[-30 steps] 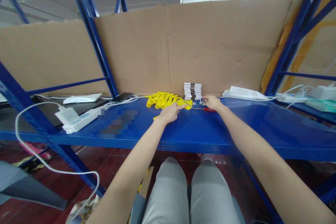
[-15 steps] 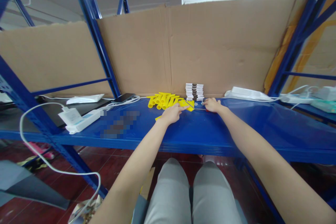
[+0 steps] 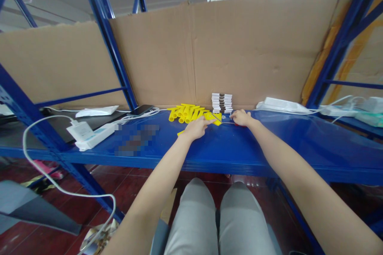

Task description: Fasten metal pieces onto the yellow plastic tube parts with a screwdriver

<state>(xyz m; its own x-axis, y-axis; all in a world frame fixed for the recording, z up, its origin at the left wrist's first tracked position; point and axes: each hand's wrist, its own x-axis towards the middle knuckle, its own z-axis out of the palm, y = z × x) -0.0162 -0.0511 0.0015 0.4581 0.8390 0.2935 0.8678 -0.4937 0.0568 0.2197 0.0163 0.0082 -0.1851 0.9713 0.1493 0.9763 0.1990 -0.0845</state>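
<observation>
My left hand [image 3: 196,128] is closed round a yellow plastic piece [image 3: 218,118], with its index finger stretched along it; the flat end shows past the fingertips. Beside it lies a heap of yellow tubes [image 3: 188,114] with flattened ends. My right hand [image 3: 241,118] rests low on the shelf, fingers bent together at small pale bits [image 3: 224,116], too small to make out. Anything in its fingertips is hidden. Under that hand a red handle shows in part, with a thin metal rod [image 3: 228,122] pointing left, like a screwdriver.
Behind the hands stands a stack of white bundles with dark bands [image 3: 222,103], against a cardboard wall [image 3: 239,48]. To the left are a power strip [image 3: 98,136], a phone [image 3: 143,110] and cables. A white packet [image 3: 281,105] lies right, on the blue shelf [image 3: 287,143].
My right hand has shifted slightly left and its fingers have drawn in toward the small bits. My left hand stays in place on the yellow piece.
</observation>
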